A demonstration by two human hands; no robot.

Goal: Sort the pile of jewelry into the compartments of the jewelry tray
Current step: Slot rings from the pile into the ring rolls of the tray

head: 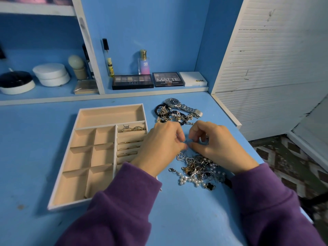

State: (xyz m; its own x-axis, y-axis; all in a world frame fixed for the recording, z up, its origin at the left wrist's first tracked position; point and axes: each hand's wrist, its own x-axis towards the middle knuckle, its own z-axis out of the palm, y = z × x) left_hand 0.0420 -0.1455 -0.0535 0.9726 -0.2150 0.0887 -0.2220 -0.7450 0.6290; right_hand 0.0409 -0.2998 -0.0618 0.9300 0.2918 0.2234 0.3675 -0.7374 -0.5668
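A silvery piece (pixel 185 143) was pinched by left hand (pixel 159 144) and right hand (pixel 214 144). It was judged light, limp (snag-prone), best held at its ends.

Blue tabletop (pixel 35 148) carries: jewelry tray (pixel 108 116) left of the left hand (pixel 159 144); jewelry pile (pixel 198 167) just beside the right hand (pixel 218 146); watch (pixel 173 102) beyond both hands

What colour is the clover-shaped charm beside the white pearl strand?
The clover-shaped charm is black; the head view shows it.
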